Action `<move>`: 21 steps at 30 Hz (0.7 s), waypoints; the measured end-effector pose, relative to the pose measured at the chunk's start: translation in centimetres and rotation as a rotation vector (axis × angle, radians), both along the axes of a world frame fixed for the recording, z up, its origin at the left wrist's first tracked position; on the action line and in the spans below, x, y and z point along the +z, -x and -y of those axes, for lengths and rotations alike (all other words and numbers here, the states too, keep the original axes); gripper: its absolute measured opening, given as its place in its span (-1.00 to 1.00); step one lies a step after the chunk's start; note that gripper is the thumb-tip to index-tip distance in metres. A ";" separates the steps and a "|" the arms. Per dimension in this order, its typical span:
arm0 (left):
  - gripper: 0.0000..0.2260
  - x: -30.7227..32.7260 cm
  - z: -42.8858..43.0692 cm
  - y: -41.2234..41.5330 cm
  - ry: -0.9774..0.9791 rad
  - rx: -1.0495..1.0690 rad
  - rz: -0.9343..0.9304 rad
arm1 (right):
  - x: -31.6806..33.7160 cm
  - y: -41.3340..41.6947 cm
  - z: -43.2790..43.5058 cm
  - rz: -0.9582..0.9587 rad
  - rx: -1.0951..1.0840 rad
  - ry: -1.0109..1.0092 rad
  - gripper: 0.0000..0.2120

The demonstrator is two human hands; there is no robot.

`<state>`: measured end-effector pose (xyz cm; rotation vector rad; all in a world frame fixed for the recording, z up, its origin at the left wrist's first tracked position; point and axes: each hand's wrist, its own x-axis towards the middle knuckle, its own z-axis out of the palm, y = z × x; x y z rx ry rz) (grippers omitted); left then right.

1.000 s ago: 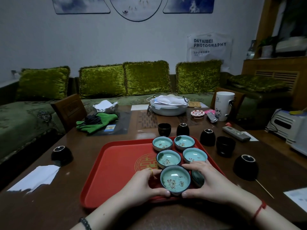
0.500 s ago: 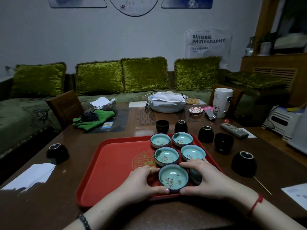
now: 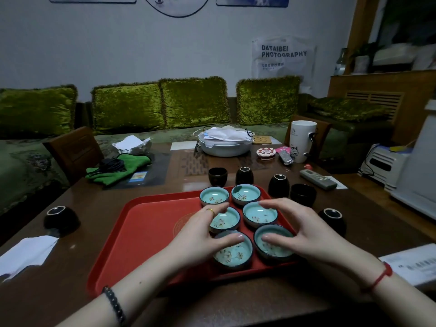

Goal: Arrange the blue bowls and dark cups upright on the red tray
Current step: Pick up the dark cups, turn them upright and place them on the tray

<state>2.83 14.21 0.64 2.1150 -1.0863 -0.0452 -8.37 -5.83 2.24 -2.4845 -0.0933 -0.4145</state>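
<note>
Several blue bowls stand upright in two rows on the right half of the red tray [image 3: 146, 227]; the nearest pair are the near-left bowl [image 3: 232, 254] and the near-right bowl [image 3: 271, 252]. My left hand [image 3: 198, 232] hovers over the left row, fingers relaxed, thumb above the near-left bowl's rim. My right hand [image 3: 306, 232] arches over the right row and holds nothing. Dark cups sit off the tray: an upright cup [image 3: 217, 177], another upright cup [image 3: 303, 194], and inverted cups [image 3: 244, 175], [image 3: 278, 185], [image 3: 331, 218], [image 3: 61, 217].
A remote [image 3: 317, 179], white mug [image 3: 302, 141] and a covered white dish [image 3: 224, 145] lie beyond the cups. Green cloth [image 3: 118, 167] is at back left, white paper [image 3: 26, 253] at near left, a printed sheet [image 3: 415, 263] at near right.
The bowl that lay tilted under my right hand now stands upright at the near right. Both hands have let go of the bowls and lifted above them.
</note>
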 end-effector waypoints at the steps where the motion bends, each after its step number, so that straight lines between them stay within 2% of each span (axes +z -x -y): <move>1: -0.23 0.2 0.9 0.2 0.011 -0.014 0.007 | 0.1 0.3 0.6 0.030 -0.020 0.000 -0.42; 7: -0.31 0.7 6.7 1.8 0.020 -0.117 0.016 | 0.3 2.8 4.8 0.128 -0.209 -0.030 -0.44; 10: -0.30 1.0 9.4 2.3 -0.081 -0.159 0.067 | -0.4 3.9 7.0 0.133 -0.278 -0.063 -0.40; 18: -0.37 0.8 15.4 2.5 -0.257 -0.181 0.171 | -3.2 5.4 11.4 0.032 -0.363 -0.120 -0.34; 21: -0.40 0.2 16.9 2.5 -0.299 -0.189 0.158 | -4.4 5.3 12.3 -0.039 -0.364 -0.136 -0.32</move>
